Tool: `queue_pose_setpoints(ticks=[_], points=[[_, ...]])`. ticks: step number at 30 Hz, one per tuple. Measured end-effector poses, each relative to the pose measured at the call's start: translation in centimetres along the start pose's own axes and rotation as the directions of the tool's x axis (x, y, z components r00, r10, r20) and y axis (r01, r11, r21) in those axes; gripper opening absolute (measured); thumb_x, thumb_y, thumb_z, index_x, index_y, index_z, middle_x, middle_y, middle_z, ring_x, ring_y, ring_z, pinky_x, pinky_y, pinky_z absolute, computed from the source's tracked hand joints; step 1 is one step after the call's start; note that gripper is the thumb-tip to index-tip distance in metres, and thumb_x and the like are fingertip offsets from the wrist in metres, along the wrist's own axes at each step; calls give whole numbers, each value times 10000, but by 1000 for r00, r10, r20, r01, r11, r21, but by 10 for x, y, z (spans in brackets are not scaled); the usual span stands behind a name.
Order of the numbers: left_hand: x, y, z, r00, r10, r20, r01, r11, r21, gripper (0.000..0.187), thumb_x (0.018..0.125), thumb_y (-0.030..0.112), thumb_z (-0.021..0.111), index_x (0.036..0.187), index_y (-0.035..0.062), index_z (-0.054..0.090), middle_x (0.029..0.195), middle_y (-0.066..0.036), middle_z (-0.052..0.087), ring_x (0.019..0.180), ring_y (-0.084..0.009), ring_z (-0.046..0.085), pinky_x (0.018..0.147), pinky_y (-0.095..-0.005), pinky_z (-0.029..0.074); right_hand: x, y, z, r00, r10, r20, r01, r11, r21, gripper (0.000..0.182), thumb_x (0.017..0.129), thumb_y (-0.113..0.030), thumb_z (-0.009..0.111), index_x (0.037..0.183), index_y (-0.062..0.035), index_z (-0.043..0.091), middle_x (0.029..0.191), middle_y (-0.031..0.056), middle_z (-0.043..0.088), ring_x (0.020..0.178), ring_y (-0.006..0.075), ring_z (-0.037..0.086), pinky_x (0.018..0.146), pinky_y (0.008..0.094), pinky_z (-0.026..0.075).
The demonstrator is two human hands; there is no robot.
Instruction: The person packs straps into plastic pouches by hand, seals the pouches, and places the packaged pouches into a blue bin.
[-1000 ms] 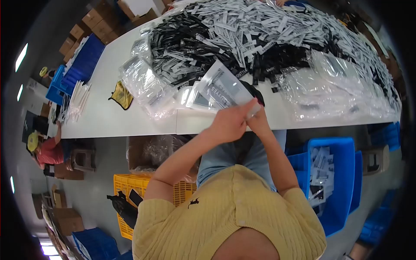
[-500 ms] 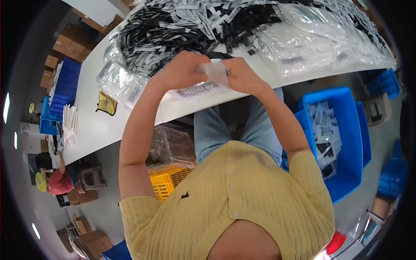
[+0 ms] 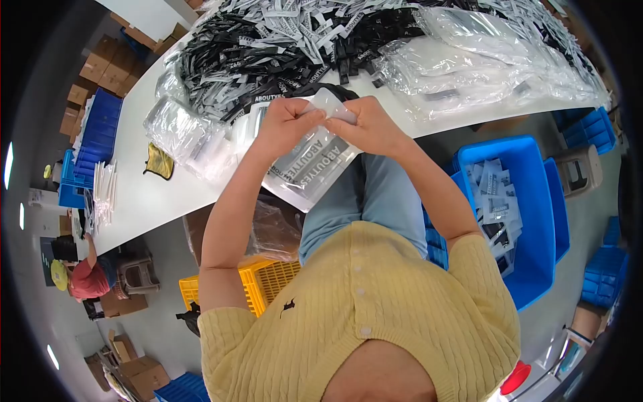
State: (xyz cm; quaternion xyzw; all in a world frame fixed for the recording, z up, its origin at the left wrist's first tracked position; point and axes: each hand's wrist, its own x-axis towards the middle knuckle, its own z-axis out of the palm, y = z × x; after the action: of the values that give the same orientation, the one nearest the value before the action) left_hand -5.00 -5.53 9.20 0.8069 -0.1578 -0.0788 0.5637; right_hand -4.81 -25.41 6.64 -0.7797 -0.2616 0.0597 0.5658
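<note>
Both of my hands meet over the table's front edge, pinching the top end of a clear plastic bag (image 3: 309, 164) with grey "ABOUTYES" lettering. The bag hangs tilted below the fingers, over the edge and above my lap. My left hand (image 3: 289, 125) grips its left side, thumb pressed to the fingers. My right hand (image 3: 370, 125) pinches the right side, close to the left thumb. Cloudy plastic of the top sticks up between the hands. Just behind them lies a black strap (image 3: 268, 98) with white "ABOUTYES" print. What is inside the bag I cannot make out.
A heap of black and white printed strips (image 3: 288, 47) covers the table's back. Clear plastic bags (image 3: 462, 67) lie at right, more bags (image 3: 177, 127) at left near a yellow-black cloth (image 3: 159, 162). A blue bin (image 3: 529, 221) holds packets. A yellow crate (image 3: 271, 285) stands below.
The bag has come into fuller view, hanging down over the table edge with its print showing. My hands have drawn closer together and slightly lower.
</note>
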Motion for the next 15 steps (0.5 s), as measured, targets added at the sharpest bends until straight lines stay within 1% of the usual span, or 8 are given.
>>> queue_pose_setpoints(ticks=[2,5,6,8,9,10,14,15], points=[[0,4,7,998,-45,-36,40,992,-118,193,836,137,637,711,-6,670,596,39,559,549,-8,437,473,-216,340,-5,5,-5,1000,-11,-20,12,999,36,219,808,-183,652,786,35,645,645,18,591,621,47,493,552,247,415],[8,-6,-1,991,80,-104,-64,987,144,165,818,145,646,734,8,683,605,10,582,543,-33,467,479,-217,346,-16,23,-23,999,5,-37,-6,1000,-12,170,806,-140,629,778,27,636,660,47,594,590,110,528,553,282,427],[9,-5,6,962,244,-124,-181,908,379,73,748,99,657,727,34,684,620,-37,594,562,-116,535,498,-268,393,-16,27,-22,992,-104,-65,96,988,-117,182,803,-149,615,745,23,613,651,71,589,596,168,546,556,320,431],[11,2,20,852,512,107,-453,620,640,23,729,65,661,721,46,670,650,-48,584,610,-176,547,536,-308,413,-19,31,-15,944,-320,-74,281,904,-322,218,798,-167,588,678,14,566,635,119,578,606,283,581,563,395,439],[11,9,27,764,596,248,-559,419,716,3,720,48,664,719,52,663,665,-53,579,634,-206,553,556,-328,424,-20,27,-10,947,-311,-84,260,892,-371,199,795,-166,586,688,1,572,655,122,580,637,305,579,578,407,445],[9,14,35,823,485,295,-499,369,784,21,702,63,658,693,78,646,649,-67,570,681,-282,555,602,-389,442,-22,22,-5,949,-300,-94,236,877,-418,181,793,-165,583,698,-12,579,675,125,581,668,326,578,593,419,452],[7,6,37,843,451,294,-477,372,796,29,725,104,666,733,87,644,641,-57,574,669,-264,567,605,-381,451,-26,34,-5,957,-281,-66,226,872,-433,144,800,-176,591,748,-44,606,706,127,579,691,333,579,611,424,461],[7,-1,39,856,441,270,-472,455,755,41,726,115,672,739,86,646,647,-61,583,670,-265,569,611,-381,454,-28,42,-4,949,-307,-74,248,869,-428,145,800,-177,593,751,-42,608,701,129,576,683,336,573,605,425,456]])
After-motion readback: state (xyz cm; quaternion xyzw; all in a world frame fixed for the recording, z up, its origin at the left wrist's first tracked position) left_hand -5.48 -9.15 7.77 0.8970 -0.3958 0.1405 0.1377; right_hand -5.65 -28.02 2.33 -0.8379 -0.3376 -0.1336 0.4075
